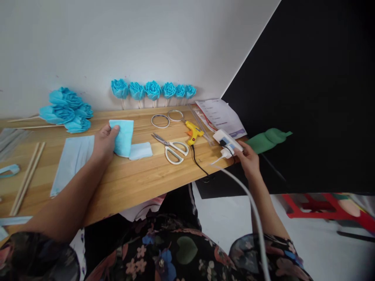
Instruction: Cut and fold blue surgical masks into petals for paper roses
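Note:
My left hand (104,142) is closed, its thumb and fingers pinching a folded piece of light blue fabric (123,136) just above the table. Under and beside that hand lie a flat pale blue sheet (72,160) and a small folded pale blue piece (141,151). At the table's right edge, my right hand (248,157) has its fingers on the end of a white power strip (224,139) with plugs in it. Left of the strip rests a yellow glue gun (193,132), its black cord trailing over the front edge. White-handled scissors (172,148) lie half open mid-table.
Several blue fabric flowers on sticks (153,90) lean against the wall; more flowers (66,109) lie at left. Two rings (160,121) sit near the back. Wooden sticks (27,179) lie at left, printed paper (219,113) at right. A white cable (253,207) hangs across the front.

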A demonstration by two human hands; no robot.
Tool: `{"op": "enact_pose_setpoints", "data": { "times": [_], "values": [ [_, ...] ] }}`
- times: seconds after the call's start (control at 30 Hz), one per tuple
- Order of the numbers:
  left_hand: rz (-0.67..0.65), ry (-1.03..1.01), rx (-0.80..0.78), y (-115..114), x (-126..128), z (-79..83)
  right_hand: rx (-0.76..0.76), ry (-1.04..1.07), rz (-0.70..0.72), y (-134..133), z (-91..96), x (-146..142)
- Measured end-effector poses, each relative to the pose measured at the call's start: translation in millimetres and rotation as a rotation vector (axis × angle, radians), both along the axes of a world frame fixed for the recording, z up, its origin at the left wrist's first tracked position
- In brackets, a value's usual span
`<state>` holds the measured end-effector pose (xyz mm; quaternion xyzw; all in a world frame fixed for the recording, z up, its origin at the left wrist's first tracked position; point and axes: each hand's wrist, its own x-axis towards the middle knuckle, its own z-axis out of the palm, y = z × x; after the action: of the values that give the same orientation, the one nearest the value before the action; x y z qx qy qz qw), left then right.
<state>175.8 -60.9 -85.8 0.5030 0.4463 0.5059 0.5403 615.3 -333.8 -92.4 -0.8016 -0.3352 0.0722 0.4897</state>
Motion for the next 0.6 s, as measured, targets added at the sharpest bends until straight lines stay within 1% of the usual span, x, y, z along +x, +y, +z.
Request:
{"op": "enact_pose_setpoints", "data": {
  "times": [0.1,0.17,0.33,0.4,0.43,0.5,0.6],
  "values": [
    [-0.003,-0.013,-0.012,1.0,-0.3,-1.1,0.074,0.297,-0.068,5.2,8.7,-1.8],
    [0.005,-0.015,-0.014,1.5,-0.1,-1.8,0.113,0.440,-0.085,10.6,12.7,-1.5],
    [0.009,-0.010,0.000,1.4,0.3,-2.9,0.234,0.595,-0.093,26.4,23.0,10.0],
    [0.008,0.002,0.005,1.6,0.0,-3.6,0.252,0.585,-0.121,32.0,27.4,16.5],
    [0.007,0.009,0.009,1.8,-0.2,-4.1,0.232,0.553,-0.137,34.2,28.6,19.2],
    [0.004,0.022,0.013,2.4,-0.6,-5.0,0.149,0.468,-0.154,36.4,28.0,23.2],
    [-0.006,0.029,0.005,3.2,-1.2,-5.7,-0.013,0.341,-0.131,33.8,20.3,25.7]
  ]
}}
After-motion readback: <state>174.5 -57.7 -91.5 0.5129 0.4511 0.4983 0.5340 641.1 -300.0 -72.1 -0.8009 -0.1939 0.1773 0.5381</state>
